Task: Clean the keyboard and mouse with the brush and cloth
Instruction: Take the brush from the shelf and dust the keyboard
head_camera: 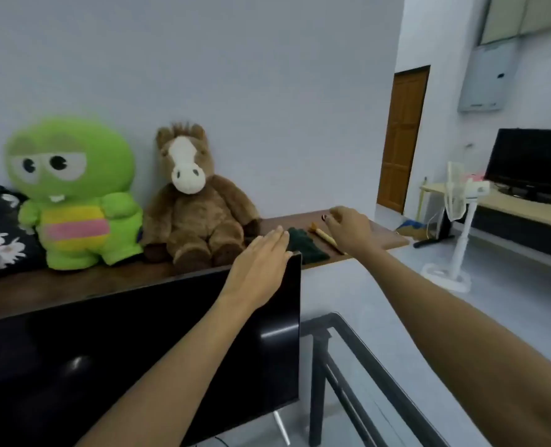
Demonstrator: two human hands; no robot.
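Both hands empty: left hand [261, 262] flat with fingers straight, reaching over monitor [138, 350] top edge toward dark green cloth [303, 246] just beyond its fingertips; right hand [348, 230] loosely curled, holding nothing, hovering above brush [327, 237]. Brush on wooden shelf [106, 285] just right of cloth, long axis slanting from far-left to near-right, handle end partly hidden under right wrist. Green plush [71, 195] and brown horse plush [196, 198] further left on shelf, clear of both reaches; keyboard and mouse out of view.
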